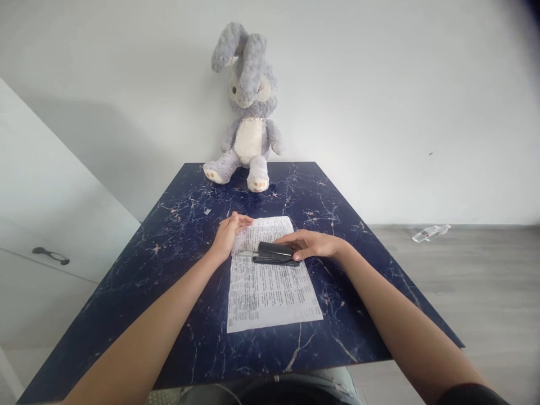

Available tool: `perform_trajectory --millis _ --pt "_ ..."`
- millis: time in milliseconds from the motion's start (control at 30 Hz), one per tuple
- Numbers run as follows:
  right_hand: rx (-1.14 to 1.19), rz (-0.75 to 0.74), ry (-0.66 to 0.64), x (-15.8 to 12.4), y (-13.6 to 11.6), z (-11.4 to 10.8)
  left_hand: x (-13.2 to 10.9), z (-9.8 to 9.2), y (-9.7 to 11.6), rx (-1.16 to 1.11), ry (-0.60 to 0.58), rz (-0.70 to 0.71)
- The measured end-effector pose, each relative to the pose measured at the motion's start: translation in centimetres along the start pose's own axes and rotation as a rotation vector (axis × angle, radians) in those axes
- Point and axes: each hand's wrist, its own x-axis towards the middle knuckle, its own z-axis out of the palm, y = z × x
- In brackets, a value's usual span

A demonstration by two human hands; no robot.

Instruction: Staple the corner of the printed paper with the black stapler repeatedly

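A printed sheet of paper [282,298] lies on the dark blue table, covered in small lines of text. Across its upper half is a black stapler [276,253], with a silver metal part sticking out at its left end. My right hand [316,245] grips the stapler's right end, thumb on the near side and fingers over the far side. Beside the paper's upper left edge rests my left hand [230,233], fingers stretched out and touching the sheet. Whether the paper is one sheet or several, I cannot tell.
A grey plush rabbit [248,138] sits at the table's [169,270] far edge against the wall. Near it lies a small pale scrap [207,212]. A white cabinet with a dark handle [50,256] stands left. On the floor at right is a clear plastic bottle [430,233].
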Motion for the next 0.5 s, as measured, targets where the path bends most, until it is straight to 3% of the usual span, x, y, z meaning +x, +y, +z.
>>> perform_trajectory --millis 167,333,433,500 --pt "-0.481 -0.102 0.138 1.1 0.0 1.6 0.0 0.2 0.0 -0.011 0.011 0.002" --pt "-0.727 -0.136 0.355 2.1 -0.4 3.9 -0.3 0.3 0.8 -0.166 0.068 0.018" --pt "-1.080 -0.172 0.579 2.5 -0.2 4.5 -0.5 0.1 1.4 -0.350 -0.026 -0.112" --pt "-1.338 -0.187 0.644 2.8 0.0 4.6 -0.6 0.0 1.6 -0.456 -0.119 -0.253"
